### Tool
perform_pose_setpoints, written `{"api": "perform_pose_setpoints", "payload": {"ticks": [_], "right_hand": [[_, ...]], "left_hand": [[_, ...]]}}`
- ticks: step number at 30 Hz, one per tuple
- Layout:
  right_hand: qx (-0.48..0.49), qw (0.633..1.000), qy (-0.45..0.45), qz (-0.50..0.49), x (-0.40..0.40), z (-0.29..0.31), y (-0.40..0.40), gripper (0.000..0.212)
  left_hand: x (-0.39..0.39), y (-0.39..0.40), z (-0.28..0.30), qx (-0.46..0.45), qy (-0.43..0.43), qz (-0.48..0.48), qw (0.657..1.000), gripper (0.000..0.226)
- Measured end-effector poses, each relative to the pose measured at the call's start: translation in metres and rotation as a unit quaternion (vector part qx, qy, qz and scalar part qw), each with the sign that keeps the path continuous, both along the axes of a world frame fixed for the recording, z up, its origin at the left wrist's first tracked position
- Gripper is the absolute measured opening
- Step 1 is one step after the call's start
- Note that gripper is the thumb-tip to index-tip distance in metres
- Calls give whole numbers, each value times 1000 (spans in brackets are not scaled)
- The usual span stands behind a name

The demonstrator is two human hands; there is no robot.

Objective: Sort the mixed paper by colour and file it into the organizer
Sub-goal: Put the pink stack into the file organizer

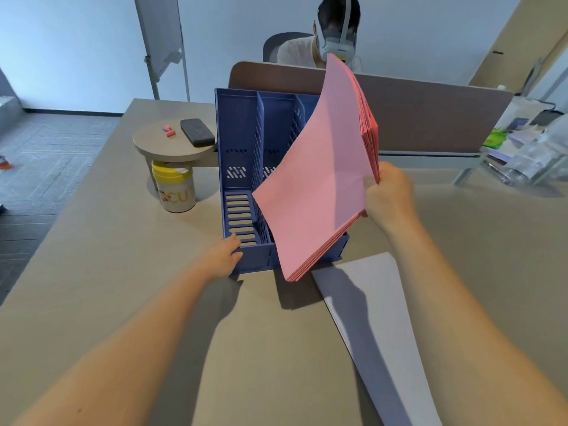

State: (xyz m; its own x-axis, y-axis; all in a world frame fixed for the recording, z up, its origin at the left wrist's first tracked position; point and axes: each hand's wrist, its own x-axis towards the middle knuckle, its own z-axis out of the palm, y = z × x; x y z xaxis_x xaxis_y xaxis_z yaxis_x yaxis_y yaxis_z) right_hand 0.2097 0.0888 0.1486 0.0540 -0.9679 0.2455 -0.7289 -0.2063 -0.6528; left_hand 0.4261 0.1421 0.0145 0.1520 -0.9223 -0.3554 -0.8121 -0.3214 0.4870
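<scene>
**Pink stack held tilted over the blue organizer**

Nearest the camera, two bare forearms are stretched forward over the tan desk (92,272). Under the right forearm a pale lilac sheet of paper (378,318) lies flat on the desk, its far corner just short of the organizer's near right corner.

The left hand (222,256) is set against the near left corner of the blue organizer (236,130); its fingers (233,241) are curled over the low front rim and grip it. The right hand (388,196) holds a thick stack of pink paper (316,186) by its right edge, thumb on the front face and fingers clamped behind. The stack is held tilted on a corner, its lowest corner hanging just in front of the organizer's front edge and above the desk, its top corner bent up toward the brown partition (430,115). The stack covers the organizer's right side; whether it touches the rim cannot be told.

Two upright dividers are seen inside the organizer; the left compartment, with its slotted floor, is seen holding no paper. Bare desk lies to the left and in front of the organizer. Just left of it a small round stand (159,146) carries a dark phone (197,132) and pink erasers (168,130), with a yellow-lidded jar (175,189) beneath. Beyond the partition a seated person (301,52) is visible.
</scene>
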Motion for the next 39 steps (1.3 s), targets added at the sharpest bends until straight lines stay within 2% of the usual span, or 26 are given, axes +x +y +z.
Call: {"api": "perform_pose_setpoints", "payload": {"ticks": [7, 10, 15, 25, 29, 39], "right_hand": [[-32, 999, 27, -18, 0, 7, -11, 23], [-42, 998, 41, -29, 2, 11, -18, 22], [-34, 998, 20, -48, -6, 17, -21, 25], [-22, 1000, -12, -16, -12, 7, -16, 25], [-10, 1000, -9, 2, -3, -2, -17, 23], [-43, 998, 34, 10, 29, -5, -37, 19]], "left_hand": [[0, -4, 1, 8, 2, 14, 1000, 37], [2, -7, -2, 8, 12, 16, 1000, 22], [4, -11, -5, -10, -6, 33, 999, 18], [16, -13, -18, -88, -32, 62, 994, 32], [12, -8, -11, -73, -58, 48, 994, 44], [19, -14, -6, -33, -108, 39, 993, 50]]}}
